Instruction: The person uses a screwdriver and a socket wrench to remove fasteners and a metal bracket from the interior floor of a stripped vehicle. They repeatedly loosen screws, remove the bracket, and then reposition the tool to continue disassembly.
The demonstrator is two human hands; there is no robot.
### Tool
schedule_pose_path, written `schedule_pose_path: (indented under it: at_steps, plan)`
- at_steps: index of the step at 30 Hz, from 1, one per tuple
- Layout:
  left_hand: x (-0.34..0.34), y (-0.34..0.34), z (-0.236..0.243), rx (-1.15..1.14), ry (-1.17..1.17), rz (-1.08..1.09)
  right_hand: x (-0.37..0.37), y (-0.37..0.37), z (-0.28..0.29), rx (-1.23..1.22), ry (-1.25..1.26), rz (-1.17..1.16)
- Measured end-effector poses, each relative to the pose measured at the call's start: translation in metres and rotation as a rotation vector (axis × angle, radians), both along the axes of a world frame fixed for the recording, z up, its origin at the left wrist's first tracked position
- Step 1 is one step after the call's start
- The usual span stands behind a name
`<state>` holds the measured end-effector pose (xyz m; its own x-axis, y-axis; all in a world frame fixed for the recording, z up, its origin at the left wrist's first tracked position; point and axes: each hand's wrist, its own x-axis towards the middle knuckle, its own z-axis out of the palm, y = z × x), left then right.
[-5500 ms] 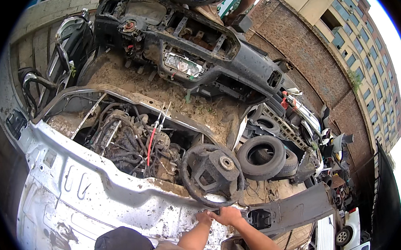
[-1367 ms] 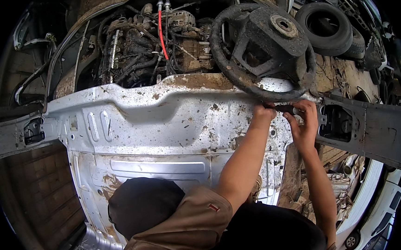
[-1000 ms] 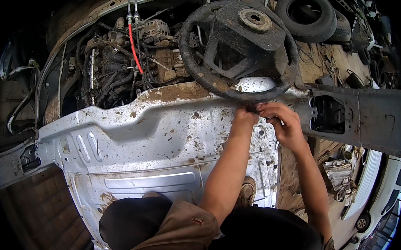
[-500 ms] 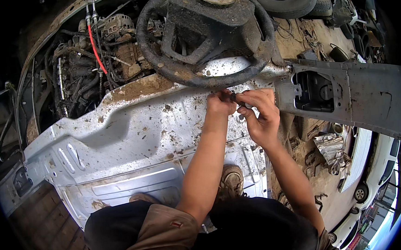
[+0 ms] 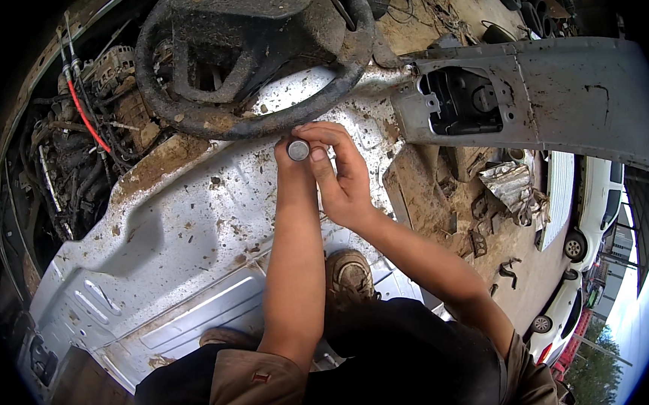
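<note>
Both hands meet just below the near rim of a dirty black steering wheel (image 5: 229, 126). Between them is a small round piece (image 5: 298, 150) with a silvery face and a dark rim. My right hand (image 5: 345, 178) is closed on it, thumb and fingers at its right side and top. My left hand (image 5: 289, 163) is drawn in right against its left side. Most of the left fingers are hidden behind the piece, so what they grip cannot be made out. Beneath the hands spreads a silver metal floor panel (image 5: 197, 211), spotted with dirt.
An engine with hoses and a red cable sleeve (image 5: 85, 114) lies at the far left. A grey body beam (image 5: 565, 95) with a square opening extends right. Scrap metal (image 5: 515, 189) lies on the ground beyond, near parked white cars (image 5: 599, 206). My shoe (image 5: 348, 276) rests on the panel.
The view has shifted right, so the wheel and hands appear further left. The hands have drawn closer together, and the piece's round silvery face has come into sight.
</note>
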<state>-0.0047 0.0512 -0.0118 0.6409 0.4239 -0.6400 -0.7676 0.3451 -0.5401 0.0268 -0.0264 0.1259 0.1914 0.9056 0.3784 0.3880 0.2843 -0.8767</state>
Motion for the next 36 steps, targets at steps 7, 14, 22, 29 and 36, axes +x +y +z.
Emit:
schedule_pose_path:
  at_steps: [7, 14, 22, 29, 36]
  plan:
    - [-0.022, -0.025, -0.002, 0.129, 0.010, -0.037, -0.015, 0.013, -0.005, 0.023, 0.023, 0.005]
    - [-0.022, 0.002, -0.008, 0.193, -0.021, 0.004, 0.025, 0.045, 0.026, -0.283, -0.009, 0.595]
    - [-0.016, 0.009, -0.012, 0.221, -0.050, 0.005, -0.014, 0.015, -0.005, 0.242, -0.014, -0.128]
    - [-0.026, 0.009, -0.007, 0.258, -0.060, 0.019, 0.015, 0.055, 0.033, -0.288, 0.063, 0.661]
    - [-0.013, 0.011, -0.001, 0.280, -0.108, 0.016, -0.020, 0.044, -0.008, 0.155, 0.249, -0.022]
